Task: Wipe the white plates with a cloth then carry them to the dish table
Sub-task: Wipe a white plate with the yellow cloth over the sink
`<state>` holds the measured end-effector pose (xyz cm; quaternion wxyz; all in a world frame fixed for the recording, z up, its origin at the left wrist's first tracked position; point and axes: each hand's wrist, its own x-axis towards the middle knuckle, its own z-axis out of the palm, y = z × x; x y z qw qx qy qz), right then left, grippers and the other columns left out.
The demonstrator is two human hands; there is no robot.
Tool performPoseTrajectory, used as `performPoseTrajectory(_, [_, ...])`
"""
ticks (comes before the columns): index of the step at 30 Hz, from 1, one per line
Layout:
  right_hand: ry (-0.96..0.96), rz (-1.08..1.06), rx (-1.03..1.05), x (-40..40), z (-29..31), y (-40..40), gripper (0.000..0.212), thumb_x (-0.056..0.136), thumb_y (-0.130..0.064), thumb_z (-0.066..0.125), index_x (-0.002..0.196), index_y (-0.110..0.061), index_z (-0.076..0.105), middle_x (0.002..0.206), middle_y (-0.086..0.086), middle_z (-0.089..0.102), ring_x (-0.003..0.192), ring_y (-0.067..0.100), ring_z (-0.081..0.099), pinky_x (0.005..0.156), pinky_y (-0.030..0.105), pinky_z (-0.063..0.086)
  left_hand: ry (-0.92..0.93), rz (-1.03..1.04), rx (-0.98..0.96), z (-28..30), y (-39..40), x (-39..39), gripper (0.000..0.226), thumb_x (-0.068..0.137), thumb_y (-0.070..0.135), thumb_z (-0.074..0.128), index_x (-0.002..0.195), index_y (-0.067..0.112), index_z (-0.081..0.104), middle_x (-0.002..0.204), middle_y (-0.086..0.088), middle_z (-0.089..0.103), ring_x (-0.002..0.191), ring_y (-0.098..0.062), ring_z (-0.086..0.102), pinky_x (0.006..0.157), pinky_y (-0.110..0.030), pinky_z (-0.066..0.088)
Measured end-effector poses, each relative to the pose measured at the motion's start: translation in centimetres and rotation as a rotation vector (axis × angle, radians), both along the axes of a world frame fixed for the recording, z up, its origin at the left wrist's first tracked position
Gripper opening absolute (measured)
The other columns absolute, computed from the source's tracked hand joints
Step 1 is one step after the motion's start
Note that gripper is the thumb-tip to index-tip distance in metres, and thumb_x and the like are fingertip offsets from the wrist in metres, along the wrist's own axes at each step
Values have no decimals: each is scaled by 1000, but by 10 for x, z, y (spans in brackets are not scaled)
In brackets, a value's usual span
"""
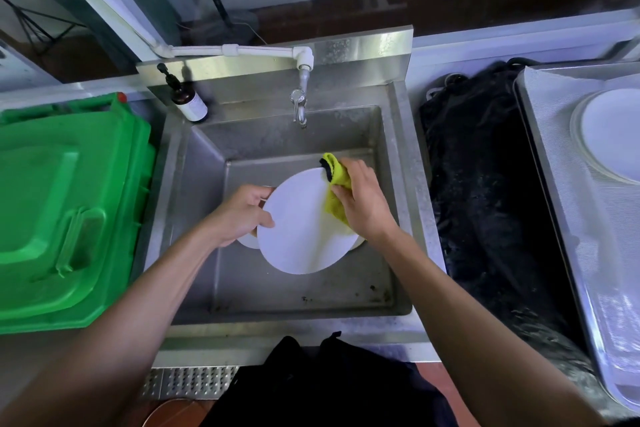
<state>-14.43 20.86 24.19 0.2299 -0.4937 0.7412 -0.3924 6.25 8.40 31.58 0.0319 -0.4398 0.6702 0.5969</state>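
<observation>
Dark clothing [325,388] fills the bottom edge of the view, and from either side of it two bare forearms are stretched over a steel sink [391,135]. A white plate [298,232] is held tilted above the sink floor: its left rim is gripped by the left hand [239,215], thumb laid on the upper face and the other fingers curled beneath, out of sight. The plate's upper right rim is covered by a yellow-green cloth [334,184] (a dark edge shows at its far corner), which is bunched and pinched by the curled fingers of the right hand [363,204] and pressed against the plate. Slivers of further white plates [247,242] are seen under the held one, just below the left fingers and beneath the right wrist; how many cannot be told. Beyond the right fingertips a tap [300,104] hangs over the basin, and a brown pump bottle [188,100] stands on the ledge beyond the left fingers. Well left of the left hand a green bin lid [65,204] is seen. Well right of the right hand, past a dark mass, a metal tray [554,149] carries another stack of white plates [616,132].
</observation>
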Motion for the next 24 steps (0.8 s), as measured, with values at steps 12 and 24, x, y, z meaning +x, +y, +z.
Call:
performPoseTrajectory(12, [187, 9, -68, 12, 19, -1, 28, 92, -10, 61, 120, -15, 61, 107, 2, 59, 92, 30, 47, 79, 52, 46, -86, -180, -221, 2, -7, -25, 84, 74, -24, 44, 89, 52, 77, 98, 7, 79, 88, -12, 69, 80, -31, 55])
performPoseTrajectory(24, [200, -304, -224, -9, 17, 11, 35, 79, 7, 61, 111, -8, 62, 105, 6, 61, 91, 30, 46, 75, 50, 45, 129, 816, 164, -26, 14, -14, 28, 93, 32, 56, 98, 10, 73, 102, -13, 78, 89, -35, 75, 73, -41, 58])
